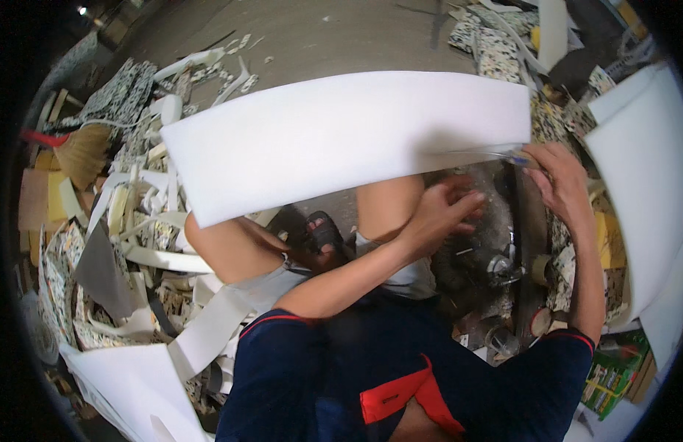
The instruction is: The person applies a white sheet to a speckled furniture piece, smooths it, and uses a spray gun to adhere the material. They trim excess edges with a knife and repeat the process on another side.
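My right hand (559, 177) is up at the right end of a long white foam sheet (341, 140), fingers curled and pressed together around a thin blue-tipped tool (512, 156) that lies against the sheet's lower right edge. Whether the tool is a blade or a pen, I cannot tell. My left hand (445, 210) sits below the sheet, near its lower edge, fingers loosely spread and bent; the sheet hides whether the fingertips touch it.

The sheet itself runs across the middle of the view, tilted, its left end lower and over my left knee (216, 247), its right end raised toward my right hand. It casts a shadow over my bare legs. A dark sandal (323, 232) shows between my knees.

On the floor (319, 29) to my left lie many white foam offcuts (153, 254) and speckled foam pieces (124, 92), with a broom head (83, 151) beside them. To my right, a second large white foam slab (643, 184) stands close by. Below my right forearm are a small metal machine (500, 267) and a tape roll (539, 321), just beside each other. More speckled scrap (496, 44) lies beyond the sheet.
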`<state>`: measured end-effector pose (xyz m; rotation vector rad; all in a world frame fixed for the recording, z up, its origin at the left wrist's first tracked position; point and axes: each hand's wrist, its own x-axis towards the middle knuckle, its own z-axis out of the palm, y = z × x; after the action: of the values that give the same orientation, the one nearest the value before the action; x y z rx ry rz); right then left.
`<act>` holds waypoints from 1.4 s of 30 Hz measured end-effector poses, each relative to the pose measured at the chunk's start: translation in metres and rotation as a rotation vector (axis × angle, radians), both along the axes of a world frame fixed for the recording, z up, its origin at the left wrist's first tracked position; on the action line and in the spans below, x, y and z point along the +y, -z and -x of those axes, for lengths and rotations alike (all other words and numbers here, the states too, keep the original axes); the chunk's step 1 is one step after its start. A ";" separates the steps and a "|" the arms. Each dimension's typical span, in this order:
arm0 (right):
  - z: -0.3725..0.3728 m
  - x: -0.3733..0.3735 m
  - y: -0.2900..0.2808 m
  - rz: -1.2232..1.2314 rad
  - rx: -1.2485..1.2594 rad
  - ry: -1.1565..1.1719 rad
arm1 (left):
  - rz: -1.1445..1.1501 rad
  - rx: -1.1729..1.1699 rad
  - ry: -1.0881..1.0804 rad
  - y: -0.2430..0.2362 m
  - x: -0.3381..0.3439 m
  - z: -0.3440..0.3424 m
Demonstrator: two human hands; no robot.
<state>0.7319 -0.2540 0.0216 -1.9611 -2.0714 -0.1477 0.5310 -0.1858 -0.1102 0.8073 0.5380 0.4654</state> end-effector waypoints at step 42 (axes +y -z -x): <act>0.212 0.077 0.020 -0.044 -0.016 -0.223 | -0.096 -0.137 -0.463 0.022 0.043 0.137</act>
<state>0.5196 -0.1767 0.0017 -1.6938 -2.2586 -0.1603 0.3936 -0.1433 -0.1319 0.7337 0.5784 0.9719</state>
